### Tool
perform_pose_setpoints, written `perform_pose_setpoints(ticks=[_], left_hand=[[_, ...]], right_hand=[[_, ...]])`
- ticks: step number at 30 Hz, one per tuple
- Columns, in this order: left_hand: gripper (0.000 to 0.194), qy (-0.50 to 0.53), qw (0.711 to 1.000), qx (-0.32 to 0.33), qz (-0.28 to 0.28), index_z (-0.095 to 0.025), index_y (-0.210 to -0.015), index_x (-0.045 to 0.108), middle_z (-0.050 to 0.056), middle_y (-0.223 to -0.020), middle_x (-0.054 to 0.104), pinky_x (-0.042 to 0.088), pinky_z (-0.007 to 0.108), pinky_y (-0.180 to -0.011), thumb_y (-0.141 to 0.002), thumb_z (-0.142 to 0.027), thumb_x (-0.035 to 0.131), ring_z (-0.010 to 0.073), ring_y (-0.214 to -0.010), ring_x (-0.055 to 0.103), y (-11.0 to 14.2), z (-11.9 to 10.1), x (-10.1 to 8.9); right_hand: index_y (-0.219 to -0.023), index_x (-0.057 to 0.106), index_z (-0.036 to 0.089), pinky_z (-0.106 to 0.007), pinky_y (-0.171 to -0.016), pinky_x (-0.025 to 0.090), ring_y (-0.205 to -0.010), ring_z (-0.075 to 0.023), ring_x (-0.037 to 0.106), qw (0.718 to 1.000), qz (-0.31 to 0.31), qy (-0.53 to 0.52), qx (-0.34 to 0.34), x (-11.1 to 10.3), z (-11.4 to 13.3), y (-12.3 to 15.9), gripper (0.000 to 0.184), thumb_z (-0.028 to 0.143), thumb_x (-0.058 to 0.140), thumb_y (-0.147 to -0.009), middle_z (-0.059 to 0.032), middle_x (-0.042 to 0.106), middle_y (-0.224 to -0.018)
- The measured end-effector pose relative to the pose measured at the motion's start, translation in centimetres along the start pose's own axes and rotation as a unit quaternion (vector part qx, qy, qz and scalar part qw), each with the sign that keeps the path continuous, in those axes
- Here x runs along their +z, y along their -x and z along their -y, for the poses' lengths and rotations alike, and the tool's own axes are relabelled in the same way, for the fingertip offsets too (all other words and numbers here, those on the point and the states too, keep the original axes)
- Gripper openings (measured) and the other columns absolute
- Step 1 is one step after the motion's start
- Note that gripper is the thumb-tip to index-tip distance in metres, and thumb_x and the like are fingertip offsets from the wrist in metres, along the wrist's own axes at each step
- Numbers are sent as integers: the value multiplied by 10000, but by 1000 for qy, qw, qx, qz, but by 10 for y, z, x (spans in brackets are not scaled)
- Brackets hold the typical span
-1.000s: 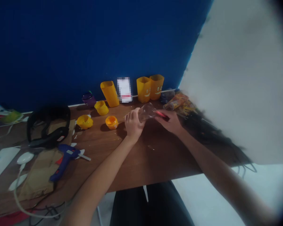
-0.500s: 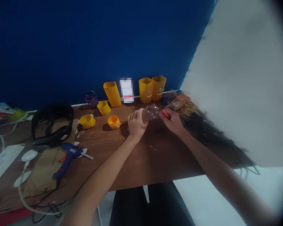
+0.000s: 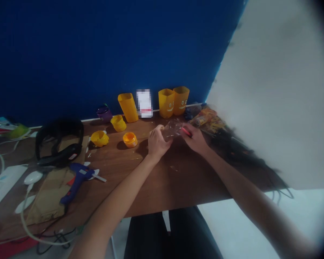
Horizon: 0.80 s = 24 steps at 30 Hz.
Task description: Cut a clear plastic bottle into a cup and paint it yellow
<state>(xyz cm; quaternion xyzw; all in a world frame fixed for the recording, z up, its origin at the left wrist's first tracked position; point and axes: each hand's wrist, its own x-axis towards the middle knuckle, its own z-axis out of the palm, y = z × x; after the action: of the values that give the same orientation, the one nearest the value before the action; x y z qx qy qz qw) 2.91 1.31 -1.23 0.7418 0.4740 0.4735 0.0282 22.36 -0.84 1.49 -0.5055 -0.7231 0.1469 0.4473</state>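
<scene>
Head view: over at the far left, a white charger (image 3: pixel 33 177) is lying beside a folded piece of cardboard (image 3: pixel 47 199), with a blue glue gun (image 3: pixel 75 183) resting partly across it and a black headset (image 3: pixel 59 147) sitting just behind. Next along, a yellow cut cup (image 3: pixel 99 138) and an open orange jar (image 3: pixel 130 140) are standing on the brown table (image 3: pixel 140 194), and a tall yellow container (image 3: pixel 128 108) is leaning a little behind them.

Now the hands! The left forearm is slanting up from the lower edge, and the left hand (image 3: pixel 157 145) is gripping the left end of a clear plastic container (image 3: pixel 171 130), fingers wrapping over the far side, thumb lying along the near one. That container is lying sideways between the two hands, above the middle of the table. On its right end, the right hand (image 3: pixel 196 140) is coming in at a mirrored slant, fingers closing around a red-handled tool (image 3: pixel 186 132); its working tip is hiding from us. Farther right, crinkled packets (image 3: pixel 206 117) are lying near the pale wall (image 3: pixel 272 93).
</scene>
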Motion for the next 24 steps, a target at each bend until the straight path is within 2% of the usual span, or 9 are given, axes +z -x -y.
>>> perform_pose_setpoints(ticks=[2, 4, 8, 11, 13, 15, 18, 21, 24], left_hand=[[645, 13, 999, -23, -22, -184, -1187, 448, 110, -1083, 628, 491, 446, -907, -658, -325, 789, 288, -1020, 630, 0, 2, 2], [645, 31, 998, -28, -52, -187, -1193, 437, 113, -1123, 596, 492, 438, -917, -667, -322, 784, 275, -1045, 614, 0, 3, 2], [633, 63, 992, 2, -108, -192, -1237, 420, 124, -1198, 533, 456, 448, -995, -721, -333, 759, 268, -1151, 547, -3, 2, -1], [599, 70, 990, -10, -122, -203, -1267, 448, 127, -1220, 517, 414, 471, -1047, -765, -364, 732, 278, -1194, 509, -5, 0, -5], [614, 81, 989, -35, -119, -211, -1309, 446, 132, -1241, 516, 398, 483, -1063, -787, -395, 711, 289, -1215, 497, -5, -1, -7], [639, 115, 987, -49, -106, -210, -1365, 397, 134, -1230, 538, 408, 481, -1053, -821, -406, 669, 286, -1199, 518, -5, 1, -7], [651, 216, 974, -34, -61, -206, -1405, 292, 118, -1150, 594, 459, 455, -1002, -865, -399, 602, 247, -1093, 594, -3, 4, -5], [604, 303, 953, -7, -3, -220, -1358, 262, 114, -1153, 617, 489, 446, -974, -879, -409, 575, 222, -1021, 641, -1, 5, -3], [523, 322, 947, -12, 14, -224, -1329, 274, 140, -1256, 599, 481, 456, -1010, -905, -403, 523, 226, -1087, 644, -2, 6, -2]], right_hand=[[-1348, 540, 214, -318, -807, 487, -721, -163, 637, 999, -14, -20, 21, 0, 3, -1, 476, 435, 527, -927, -11, 697, -803], [-1333, 551, 207, -312, -798, 487, -694, -158, 623, 998, -30, -36, 31, -1, 4, -2, 467, 444, 513, -932, -1, 676, -730], [-948, 697, 184, -285, -749, 468, -684, -143, 609, 999, -5, -29, 43, -3, 1, -4, 367, 463, 459, -947, -19, 662, -707], [-715, 660, 174, -268, -648, 430, -593, -130, 568, 998, 42, 7, 50, -2, -2, -3, 423, 476, 465, -939, -14, 625, -620], [-787, 687, 178, -262, -638, 423, -601, -132, 575, 998, 49, 25, 41, -1, -2, -2, 369, 455, 490, -930, -9, 635, -639], [-985, 711, 193, -264, -677, 442, -643, -136, 598, 998, 37, 31, 27, -1, -1, -1, 303, 411, 511, -921, -10, 667, -721], [-1261, 631, 213, -269, -701, 457, -651, -133, 590, 999, 29, 14, 4, 0, 2, 0, 395, 368, 523, -915, -1, 664, -746], [-1376, 558, 223, -248, -651, 442, -613, -115, 531, 997, 68, -7, -36, 1, 6, 2, 476, 367, 524, -923, 17, 631, -712], [-1444, 493, 251, -234, -656, 450, -638, -105, 524, 992, 107, -38, -62, 3, 10, 4, 531, 380, 526, -930, 16, 641, -777]])
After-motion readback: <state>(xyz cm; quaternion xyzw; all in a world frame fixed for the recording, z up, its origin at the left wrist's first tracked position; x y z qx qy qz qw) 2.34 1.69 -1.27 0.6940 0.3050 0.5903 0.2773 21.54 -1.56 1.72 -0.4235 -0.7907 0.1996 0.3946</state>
